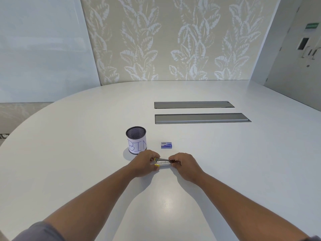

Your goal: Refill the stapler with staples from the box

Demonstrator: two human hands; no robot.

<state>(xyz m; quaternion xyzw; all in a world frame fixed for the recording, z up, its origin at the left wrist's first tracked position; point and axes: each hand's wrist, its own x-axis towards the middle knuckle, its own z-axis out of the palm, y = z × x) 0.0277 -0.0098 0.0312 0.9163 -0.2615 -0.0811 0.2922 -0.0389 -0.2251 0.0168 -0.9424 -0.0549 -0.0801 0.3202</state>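
A small stapler (163, 162) with yellow ends and a metal body lies sideways between my hands, just above the white table (86, 153). It looks opened, with two metal parts showing one above the other. My left hand (144, 164) grips its yellow left end. My right hand (185, 165) pinches its right end. A small blue staple box (166, 145) lies closed on the table just beyond the stapler, apart from both hands.
A black mesh cup (136, 140) with a paper label reading "BIN" stands behind my left hand, nearly touching it. Two long grey cable hatches (199, 117) are set into the table farther back right. A patterned wall stands behind the table.
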